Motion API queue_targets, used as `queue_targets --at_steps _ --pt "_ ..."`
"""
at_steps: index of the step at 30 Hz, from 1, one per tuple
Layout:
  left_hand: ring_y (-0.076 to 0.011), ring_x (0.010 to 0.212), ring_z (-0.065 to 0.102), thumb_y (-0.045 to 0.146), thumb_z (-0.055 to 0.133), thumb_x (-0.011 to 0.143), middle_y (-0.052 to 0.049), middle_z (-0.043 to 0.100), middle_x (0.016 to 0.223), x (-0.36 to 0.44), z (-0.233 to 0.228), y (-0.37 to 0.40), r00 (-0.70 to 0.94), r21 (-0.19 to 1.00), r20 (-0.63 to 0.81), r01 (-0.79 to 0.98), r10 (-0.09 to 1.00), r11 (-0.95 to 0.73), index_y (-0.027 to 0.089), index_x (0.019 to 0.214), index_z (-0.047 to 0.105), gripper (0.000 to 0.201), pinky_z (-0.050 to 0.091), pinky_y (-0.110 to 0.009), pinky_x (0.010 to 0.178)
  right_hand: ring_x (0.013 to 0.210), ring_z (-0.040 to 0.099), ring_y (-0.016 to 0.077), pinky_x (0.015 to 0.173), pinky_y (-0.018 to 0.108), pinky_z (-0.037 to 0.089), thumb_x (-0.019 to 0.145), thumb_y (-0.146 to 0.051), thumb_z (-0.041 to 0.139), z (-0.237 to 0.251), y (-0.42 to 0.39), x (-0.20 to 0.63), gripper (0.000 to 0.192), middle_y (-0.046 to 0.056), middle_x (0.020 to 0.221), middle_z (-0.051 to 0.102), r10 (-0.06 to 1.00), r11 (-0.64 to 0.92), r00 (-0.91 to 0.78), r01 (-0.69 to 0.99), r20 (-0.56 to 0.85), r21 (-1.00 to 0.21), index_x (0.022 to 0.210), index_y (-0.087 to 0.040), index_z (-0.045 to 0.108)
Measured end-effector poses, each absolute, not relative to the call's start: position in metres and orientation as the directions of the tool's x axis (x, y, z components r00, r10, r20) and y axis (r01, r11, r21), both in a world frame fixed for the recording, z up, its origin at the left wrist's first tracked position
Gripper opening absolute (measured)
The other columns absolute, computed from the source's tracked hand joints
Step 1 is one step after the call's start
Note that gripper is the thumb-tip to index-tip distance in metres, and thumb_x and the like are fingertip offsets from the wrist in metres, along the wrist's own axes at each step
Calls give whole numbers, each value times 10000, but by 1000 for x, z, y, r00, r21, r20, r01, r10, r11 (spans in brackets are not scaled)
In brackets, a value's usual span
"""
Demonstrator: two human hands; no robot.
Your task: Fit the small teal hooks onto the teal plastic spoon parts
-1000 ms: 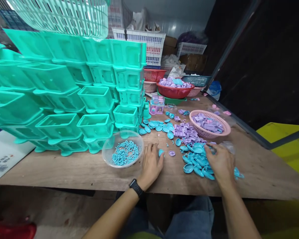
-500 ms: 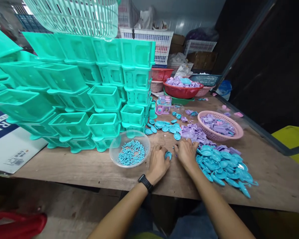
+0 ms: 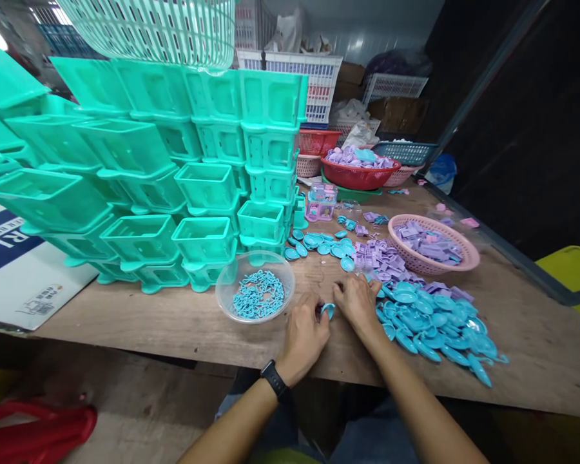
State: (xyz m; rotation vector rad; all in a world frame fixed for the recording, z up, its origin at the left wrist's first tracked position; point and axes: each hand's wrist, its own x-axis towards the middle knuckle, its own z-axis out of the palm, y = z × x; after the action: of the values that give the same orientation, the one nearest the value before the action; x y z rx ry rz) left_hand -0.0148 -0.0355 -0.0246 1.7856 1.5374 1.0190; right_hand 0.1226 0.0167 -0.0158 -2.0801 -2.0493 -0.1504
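My left hand [image 3: 305, 334] and my right hand [image 3: 357, 301] meet near the table's front edge, both pinching one small blue oval plastic part [image 3: 327, 310]. A black watch sits on my left wrist. Just left of my hands stands a clear round bowl [image 3: 280, 304] holding tiny blue pieces. To the right of my right hand spreads a heap of blue oval parts [image 3: 432, 325]. Behind it lie loose purple parts [image 3: 379, 254] and a row of blue parts [image 3: 321, 243].
Stacked teal plastic boxes [image 3: 174, 174] fill the left of the wooden table [image 3: 149, 319]. A pink basket [image 3: 466, 261] with purple parts sits at right, a red basket [image 3: 360, 180] farther back. A cardboard box [image 3: 14, 277] lies at far left. A dark wall closes the right side.
My right hand left the blue heap at right and came across to my left hand. Both now hold the small blue part, lifted off the table.
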Motion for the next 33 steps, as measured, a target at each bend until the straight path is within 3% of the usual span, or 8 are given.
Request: queue_targets --at_steps 5,8,11,13,16,25,33 --pt "-240 843 682 128 596 863 -80 750 917 -19 -23 -38 19 856 168 493 986 -155 173 942 694 134 475 -332 748 1002 620 336 835 443 344 876 -184 553 -17 11 119 242 152 921 768 970 12 23 990 243 -140 753 -173 761" --pt "-240 868 700 132 621 857 -76 767 913 -19 -23 -37 -15 882 166 449 986 -142 172 902 719 115 495 -329 775 955 659 301 837 415 379 878 -206 556 -14 3 121 223 116 936 783 964 39 13 981 266 -191 809 -191 767" --pt "-213 797 707 113 652 831 -64 769 857 -18 -22 -36 -55 916 133 387 990 -102 157 864 728 95 509 -300 738 869 707 245 789 349 454 924 -319 535 -8 -13 126 261 79 955 795 940 126 29 897 341 -425 905 -215 774" --pt "-191 745 706 96 653 823 -53 766 817 -17 -22 -35 -72 939 120 332 990 -90 153 848 733 101 513 -274 697 796 725 237 726 321 492 927 -440 548 -5 -26 127 318 68 882 799 921 153 114 774 373 -614 863 -228 776" --pt "-180 745 716 86 644 829 -48 782 841 -14 -20 -36 -89 956 145 268 985 -117 163 886 756 147 530 -263 695 729 728 251 667 321 513 869 -579 600 -3 -43 123 397 70 809 796 907 103 246 658 342 -746 771 -236 772" --pt "-193 768 729 83 653 826 -59 795 857 -10 -18 -39 -99 958 189 236 977 -162 155 908 783 170 550 -279 717 647 706 228 646 318 524 819 -542 628 -1 -53 107 345 48 713 770 895 118 275 614 352 -780 743 -238 773" --pt "-198 767 710 89 638 850 -61 774 838 -10 -20 -38 -79 925 248 315 966 -212 150 883 760 141 528 -286 700 630 681 204 639 298 521 847 -489 625 1 -55 104 304 42 714 760 876 146 278 628 395 -764 749 -235 760"
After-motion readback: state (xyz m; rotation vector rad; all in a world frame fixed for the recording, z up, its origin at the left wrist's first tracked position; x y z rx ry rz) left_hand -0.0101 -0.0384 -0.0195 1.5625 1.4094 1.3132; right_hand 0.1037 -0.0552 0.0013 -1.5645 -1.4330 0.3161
